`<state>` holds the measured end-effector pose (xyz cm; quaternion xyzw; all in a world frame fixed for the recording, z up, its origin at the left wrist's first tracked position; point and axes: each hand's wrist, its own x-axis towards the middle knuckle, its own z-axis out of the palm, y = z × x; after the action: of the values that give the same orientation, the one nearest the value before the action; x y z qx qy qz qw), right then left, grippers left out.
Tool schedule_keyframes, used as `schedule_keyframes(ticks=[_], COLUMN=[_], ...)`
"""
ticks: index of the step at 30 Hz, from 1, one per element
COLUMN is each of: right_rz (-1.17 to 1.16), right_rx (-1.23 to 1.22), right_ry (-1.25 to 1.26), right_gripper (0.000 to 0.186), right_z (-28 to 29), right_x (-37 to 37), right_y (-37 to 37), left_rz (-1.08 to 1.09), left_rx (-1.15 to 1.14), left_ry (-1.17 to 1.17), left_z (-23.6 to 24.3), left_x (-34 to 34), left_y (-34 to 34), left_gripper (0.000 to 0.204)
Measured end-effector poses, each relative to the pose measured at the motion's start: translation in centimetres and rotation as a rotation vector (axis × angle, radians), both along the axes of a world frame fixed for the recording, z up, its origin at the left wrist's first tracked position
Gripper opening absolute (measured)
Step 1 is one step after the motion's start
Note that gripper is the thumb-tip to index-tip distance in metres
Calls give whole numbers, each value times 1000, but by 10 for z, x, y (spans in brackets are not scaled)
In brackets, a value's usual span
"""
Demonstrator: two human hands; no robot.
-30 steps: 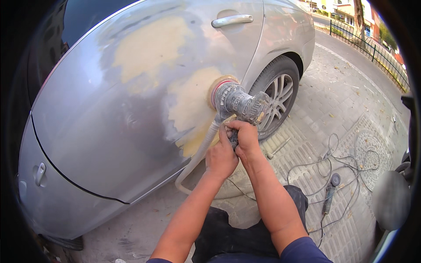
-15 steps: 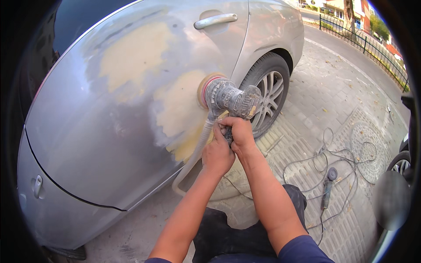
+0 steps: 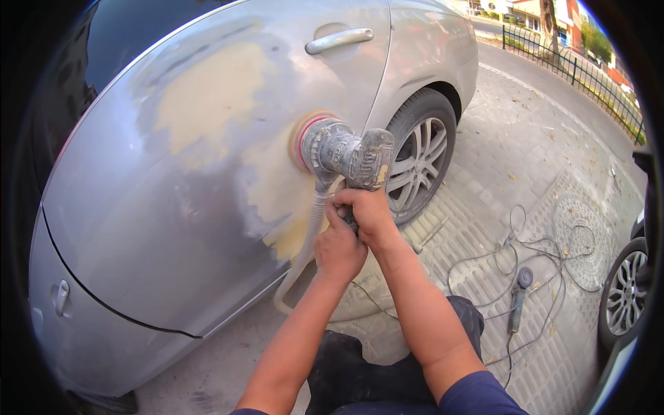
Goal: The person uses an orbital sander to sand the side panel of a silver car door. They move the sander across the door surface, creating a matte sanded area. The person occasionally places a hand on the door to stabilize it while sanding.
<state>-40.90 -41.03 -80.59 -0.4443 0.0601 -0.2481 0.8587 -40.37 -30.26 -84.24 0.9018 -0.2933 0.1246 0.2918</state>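
An electric sander, grey with dust, presses its round pad against the door of a silver car. My left hand and my right hand are both closed around the sander's dark handle, one against the other. A ribbed dust hose hangs from the sander and curves down past my left wrist. Beneath the door handle, the pad lies on a beige filler patch. A second filler patch shows farther up and left, ringed by grey sanded paint.
On the paving to the right lies another hand-held power tool with a tangled cable. The car's rear wheel stands just beyond the sander. Another vehicle's wheel is at the right edge. A metal fence runs along the far side.
The sander has slid left along the door, its body tilting more upright. Both hands have moved slightly left with it, still gripping the handle.
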Motion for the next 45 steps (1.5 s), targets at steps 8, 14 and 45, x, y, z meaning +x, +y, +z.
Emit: schedule_keyframes(ticks=[8,14,45], right_rz=[-9,-79,31], right_rx=[162,-401,-8], right_ry=[64,-4,31], right_gripper=[7,10,9], right_z=[-3,29,-13], right_x=[2,-5,4], right_y=[-13,32,6], left_rz=[-57,36,-46], left_rx=[105,-270,-71], left_ry=[49,-57,34], left_z=[11,2,-15], left_x=[0,-10,3], left_y=[-5,15,16], left_gripper=[96,100,92])
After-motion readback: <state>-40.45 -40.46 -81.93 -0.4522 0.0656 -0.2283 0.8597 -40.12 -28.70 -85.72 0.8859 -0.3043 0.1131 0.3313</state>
